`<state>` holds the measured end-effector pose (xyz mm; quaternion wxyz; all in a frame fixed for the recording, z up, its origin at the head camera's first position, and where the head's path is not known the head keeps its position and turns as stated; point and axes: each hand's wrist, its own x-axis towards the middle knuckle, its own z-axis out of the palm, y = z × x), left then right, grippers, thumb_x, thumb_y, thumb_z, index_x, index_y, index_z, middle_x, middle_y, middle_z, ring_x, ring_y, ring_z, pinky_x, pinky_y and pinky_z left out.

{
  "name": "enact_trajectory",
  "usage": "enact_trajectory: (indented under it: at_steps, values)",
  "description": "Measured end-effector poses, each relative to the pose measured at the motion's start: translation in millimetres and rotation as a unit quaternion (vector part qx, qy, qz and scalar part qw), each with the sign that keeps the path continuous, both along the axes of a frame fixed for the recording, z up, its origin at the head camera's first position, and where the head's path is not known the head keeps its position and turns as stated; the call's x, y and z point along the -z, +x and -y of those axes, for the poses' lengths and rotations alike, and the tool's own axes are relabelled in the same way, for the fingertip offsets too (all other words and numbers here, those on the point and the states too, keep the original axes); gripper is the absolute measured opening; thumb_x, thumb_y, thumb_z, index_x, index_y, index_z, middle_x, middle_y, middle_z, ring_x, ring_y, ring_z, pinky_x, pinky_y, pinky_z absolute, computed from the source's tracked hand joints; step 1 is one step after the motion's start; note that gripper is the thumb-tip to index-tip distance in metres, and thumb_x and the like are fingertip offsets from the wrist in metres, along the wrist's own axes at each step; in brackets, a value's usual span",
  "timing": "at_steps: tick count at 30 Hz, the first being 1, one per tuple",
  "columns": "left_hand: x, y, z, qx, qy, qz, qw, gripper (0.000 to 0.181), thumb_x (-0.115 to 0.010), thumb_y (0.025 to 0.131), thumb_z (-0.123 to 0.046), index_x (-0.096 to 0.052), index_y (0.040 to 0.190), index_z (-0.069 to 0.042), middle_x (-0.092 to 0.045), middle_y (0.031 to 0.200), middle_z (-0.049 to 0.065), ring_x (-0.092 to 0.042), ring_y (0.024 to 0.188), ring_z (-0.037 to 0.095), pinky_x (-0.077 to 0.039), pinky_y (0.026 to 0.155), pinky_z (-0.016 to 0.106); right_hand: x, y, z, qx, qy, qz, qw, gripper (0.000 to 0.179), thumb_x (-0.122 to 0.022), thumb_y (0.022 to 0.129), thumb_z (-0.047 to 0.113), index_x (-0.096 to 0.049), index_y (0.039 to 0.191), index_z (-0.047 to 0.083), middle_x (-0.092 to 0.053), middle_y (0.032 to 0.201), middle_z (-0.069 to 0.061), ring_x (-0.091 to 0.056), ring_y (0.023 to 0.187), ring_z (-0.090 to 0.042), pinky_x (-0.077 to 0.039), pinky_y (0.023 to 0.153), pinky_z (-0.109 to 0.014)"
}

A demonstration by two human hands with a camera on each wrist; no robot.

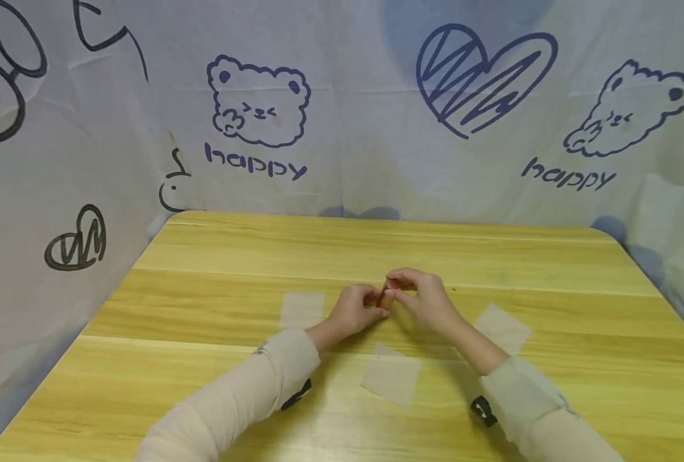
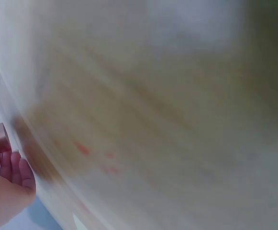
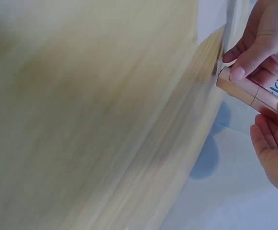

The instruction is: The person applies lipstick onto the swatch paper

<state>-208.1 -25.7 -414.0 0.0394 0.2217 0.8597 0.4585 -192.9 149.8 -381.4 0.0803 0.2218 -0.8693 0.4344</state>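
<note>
A slim, square-sided rose-gold lipstick tube (image 3: 239, 90) with a seam across its middle is held between both hands above the wooden table. The left hand (image 1: 355, 310) grips one end, its thumb lying flat along the side in the right wrist view. At the other end, the right hand (image 1: 425, 300) pinches the tube between thumb and fingertips. Both halves meet at the seam with no gap showing. In the left wrist view, the lipstick tube (image 2: 3, 138) shows only partly at the left edge, beside the curled fingers of the left hand (image 2: 7, 194).
Three pale translucent squares lie on the table (image 1: 203, 366): one square (image 1: 301, 310) to the left, another square (image 1: 391, 375) in front, a third square (image 1: 502, 328) by the right forearm. A tiny red speck (image 1: 454, 289) sits right of the hands. White drawn-on cloth (image 1: 365, 147) hangs behind.
</note>
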Motion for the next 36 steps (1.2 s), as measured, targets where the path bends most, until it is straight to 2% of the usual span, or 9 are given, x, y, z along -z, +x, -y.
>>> enact_trajectory:
  at_steps: [9, 14, 19, 22, 25, 27, 32, 36]
  values:
    - [-4.3, 3.8, 6.4, 0.041, 0.029, 0.013, 0.9986, 0.022, -0.077, 0.092, 0.003, -0.07, 0.109, 0.015, -0.074, 0.107, 0.027, -0.073, 0.101, 0.037, -0.062, 0.086, 0.032, -6.9, 7.0, -10, 0.002, -0.014, 0.031, 0.9994, 0.02, -0.071, 0.094, -0.008, -0.069, 0.112, -0.015, -0.074, 0.107, -0.028, -0.072, 0.1, -0.042, -0.061, 0.088, -0.047]
    - [-6.5, 5.7, 12.1, 0.052, 0.041, 0.002, 0.9978, 0.021, -0.077, 0.092, 0.002, -0.072, 0.109, 0.013, -0.075, 0.104, 0.024, -0.073, 0.097, 0.033, -0.062, 0.08, 0.027, -12.6, 12.0, -15, -0.005, -0.026, 0.05, 0.9984, 0.022, -0.071, 0.095, -0.006, -0.067, 0.115, -0.015, -0.073, 0.108, -0.027, -0.072, 0.1, -0.041, -0.061, 0.088, -0.045]
    - [-10.4, 8.4, 17.0, 0.057, 0.039, -0.012, 0.9976, 0.021, -0.078, 0.092, -0.001, -0.074, 0.11, 0.01, -0.075, 0.105, 0.021, -0.072, 0.096, 0.029, -0.06, 0.079, 0.023, -17.1, 14.9, -19, -0.007, -0.054, 0.085, 0.9949, 0.025, -0.069, 0.096, -0.006, -0.065, 0.118, -0.016, -0.072, 0.112, -0.028, -0.07, 0.103, -0.04, -0.059, 0.086, -0.025]
    - [-12.9, 10.4, 19.4, 0.056, 0.037, -0.018, 0.9976, 0.02, -0.078, 0.092, -0.001, -0.075, 0.11, 0.009, -0.076, 0.106, 0.02, -0.072, 0.097, 0.029, -0.059, 0.08, 0.024, -18.2, 16.3, -22, -0.011, -0.075, 0.106, 0.9915, 0.025, -0.068, 0.096, -0.007, -0.064, 0.119, -0.017, -0.07, 0.112, -0.028, -0.07, 0.1, -0.03, -0.055, 0.083, -0.016]
    - [-14.7, 11.6, 22.5, 0.06, 0.032, -0.03, 0.9972, 0.019, -0.078, 0.093, -0.002, -0.076, 0.109, 0.007, -0.076, 0.105, 0.018, -0.071, 0.095, 0.026, -0.059, 0.081, 0.026, -18.3, 17.7, -24, -0.021, -0.089, 0.115, 0.9892, 0.024, -0.067, 0.096, -0.009, -0.063, 0.118, -0.018, -0.07, 0.11, -0.028, -0.068, 0.095, -0.015, -0.056, 0.081, -0.016]
    - [-15.3, 11.9, 24.6, 0.065, 0.028, -0.038, 0.9968, 0.018, -0.079, 0.092, -0.002, -0.076, 0.108, 0.006, -0.076, 0.104, 0.017, -0.071, 0.094, 0.025, -0.059, 0.081, 0.026, -18.1, 18.5, -25, -0.029, -0.088, 0.116, 0.9889, 0.025, -0.067, 0.096, -0.01, -0.062, 0.119, -0.019, -0.07, 0.108, -0.027, -0.066, 0.093, -0.01, -0.056, 0.08, -0.017]
    - [-19.0, 14.7, 30.1, 0.072, 0.012, -0.059, 0.9956, 0.018, -0.079, 0.091, -0.001, -0.076, 0.107, 0.007, -0.076, 0.102, 0.016, -0.071, 0.092, 0.024, -0.059, 0.083, 0.027, -19.7, 23.2, -27, -0.046, -0.049, 0.101, 0.9926, 0.03, -0.068, 0.096, -0.008, -0.062, 0.123, -0.019, -0.071, 0.105, -0.024, -0.067, 0.091, -0.017, -0.057, 0.077, -0.021]
    - [-21.9, 17.5, 34.3, 0.089, -0.001, -0.081, 0.9927, 0.017, -0.08, 0.089, 0.001, -0.077, 0.105, 0.007, -0.077, 0.099, 0.016, -0.071, 0.089, 0.022, -0.059, 0.082, 0.025, -18.5, 29.8, -29, -0.06, -0.018, 0.085, 0.9944, 0.026, -0.07, 0.095, -0.007, -0.066, 0.119, -0.017, -0.073, 0.102, -0.022, -0.069, 0.09, -0.023, -0.058, 0.077, -0.026]
